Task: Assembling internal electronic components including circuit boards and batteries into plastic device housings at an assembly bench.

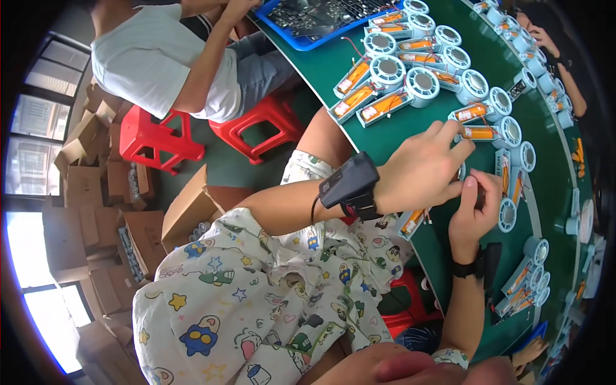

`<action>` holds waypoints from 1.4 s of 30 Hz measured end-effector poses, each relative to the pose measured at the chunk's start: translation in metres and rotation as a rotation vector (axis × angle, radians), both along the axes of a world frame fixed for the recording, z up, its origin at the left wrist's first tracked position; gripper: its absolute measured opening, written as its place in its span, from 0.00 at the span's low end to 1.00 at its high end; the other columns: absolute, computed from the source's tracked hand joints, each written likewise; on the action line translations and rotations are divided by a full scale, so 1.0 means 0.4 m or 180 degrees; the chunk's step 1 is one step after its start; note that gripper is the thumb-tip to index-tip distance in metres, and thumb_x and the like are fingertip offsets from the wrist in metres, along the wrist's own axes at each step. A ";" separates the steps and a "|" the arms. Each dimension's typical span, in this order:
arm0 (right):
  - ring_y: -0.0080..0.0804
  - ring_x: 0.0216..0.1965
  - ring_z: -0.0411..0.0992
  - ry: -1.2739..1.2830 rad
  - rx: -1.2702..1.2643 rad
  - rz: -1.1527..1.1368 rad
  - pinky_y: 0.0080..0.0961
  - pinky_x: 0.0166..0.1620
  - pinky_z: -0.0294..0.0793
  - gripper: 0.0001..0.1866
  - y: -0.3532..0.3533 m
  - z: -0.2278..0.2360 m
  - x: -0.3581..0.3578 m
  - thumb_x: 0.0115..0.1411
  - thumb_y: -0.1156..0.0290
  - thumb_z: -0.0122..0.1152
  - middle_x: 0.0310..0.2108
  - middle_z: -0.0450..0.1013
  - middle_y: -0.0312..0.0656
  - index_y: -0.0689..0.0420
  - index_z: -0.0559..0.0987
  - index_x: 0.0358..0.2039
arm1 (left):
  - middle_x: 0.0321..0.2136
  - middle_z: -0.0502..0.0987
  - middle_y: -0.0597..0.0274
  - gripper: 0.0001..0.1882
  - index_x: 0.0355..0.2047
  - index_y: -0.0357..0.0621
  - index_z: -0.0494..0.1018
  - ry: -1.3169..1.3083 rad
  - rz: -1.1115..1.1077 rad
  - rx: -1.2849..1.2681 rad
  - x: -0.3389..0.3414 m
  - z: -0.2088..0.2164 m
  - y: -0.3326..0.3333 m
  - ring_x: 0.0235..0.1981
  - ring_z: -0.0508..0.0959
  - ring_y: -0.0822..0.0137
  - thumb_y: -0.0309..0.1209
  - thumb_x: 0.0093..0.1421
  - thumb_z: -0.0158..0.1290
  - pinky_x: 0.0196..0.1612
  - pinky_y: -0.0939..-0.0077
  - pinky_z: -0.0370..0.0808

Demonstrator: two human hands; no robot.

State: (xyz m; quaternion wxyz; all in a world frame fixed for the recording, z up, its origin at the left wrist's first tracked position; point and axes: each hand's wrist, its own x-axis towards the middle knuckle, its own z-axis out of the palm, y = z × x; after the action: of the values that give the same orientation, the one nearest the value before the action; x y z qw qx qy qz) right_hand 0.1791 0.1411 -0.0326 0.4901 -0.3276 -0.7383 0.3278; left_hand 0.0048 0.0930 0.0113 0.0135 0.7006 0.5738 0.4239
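Note:
My left hand reaches over the near edge of the green table, its fingers bent down around a light-blue handheld fan. Most of that fan is hidden under the hand. Its handle end, with an orange battery and thin wires, sticks out below my left wrist. My right hand meets it from the right, thumb and fingers pinched together close to the fan's round head. Whatever sits in that pinch is too small or covered to make out. Beyond my fingers lie more open-cased handheld fans with orange batteries.
Rows of similar fans spread over the green table. A blue tray of dark circuit boards stands at the far left edge. Stacked fans lie right of my forearm. Co-workers sit around; red stools and cardboard boxes fill the left.

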 end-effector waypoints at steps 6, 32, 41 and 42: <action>0.42 0.49 0.72 -0.0737 0.0831 0.0296 0.33 0.54 0.72 0.14 -0.020 0.042 -0.037 0.64 0.76 0.62 0.53 0.71 0.50 0.62 0.77 0.50 | 0.50 0.74 0.50 0.21 0.44 0.42 0.79 0.0365 0.0362 0.0810 -0.308 0.036 0.005 0.45 0.79 0.48 0.18 0.47 0.62 0.49 0.61 0.78; 0.34 0.39 0.75 -0.0612 0.0075 0.0586 0.26 0.43 0.76 0.16 -0.001 0.040 -0.039 0.62 0.81 0.61 0.50 0.72 0.49 0.61 0.78 0.50 | 0.67 0.65 0.54 0.60 0.75 0.53 0.50 0.4075 0.0112 -0.1360 -0.893 0.055 0.281 0.70 0.64 0.55 0.16 0.40 0.62 0.67 0.59 0.64; 0.31 0.41 0.73 -0.0712 0.0068 0.0575 0.26 0.44 0.75 0.16 0.003 0.034 -0.028 0.63 0.81 0.59 0.52 0.71 0.47 0.61 0.77 0.52 | 0.52 0.73 0.45 0.49 0.66 0.40 0.63 0.3325 -0.0190 -0.1802 -0.850 0.122 0.299 0.55 0.74 0.43 0.42 0.45 0.69 0.57 0.52 0.72; 0.31 0.41 0.73 -0.0630 0.0060 0.0649 0.26 0.44 0.75 0.16 0.005 0.033 -0.029 0.63 0.81 0.59 0.52 0.71 0.47 0.61 0.77 0.52 | 0.48 0.74 0.46 0.46 0.63 0.39 0.66 0.2999 -0.0258 -0.1652 -0.846 0.107 0.301 0.52 0.76 0.43 0.42 0.45 0.68 0.55 0.52 0.72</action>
State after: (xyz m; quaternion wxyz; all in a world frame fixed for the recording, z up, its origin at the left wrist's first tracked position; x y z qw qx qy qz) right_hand 0.1676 0.1431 -0.0196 0.3820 -0.2770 -0.8155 0.3350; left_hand -0.3334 0.2133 0.0539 -0.0563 0.8101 0.5761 -0.0930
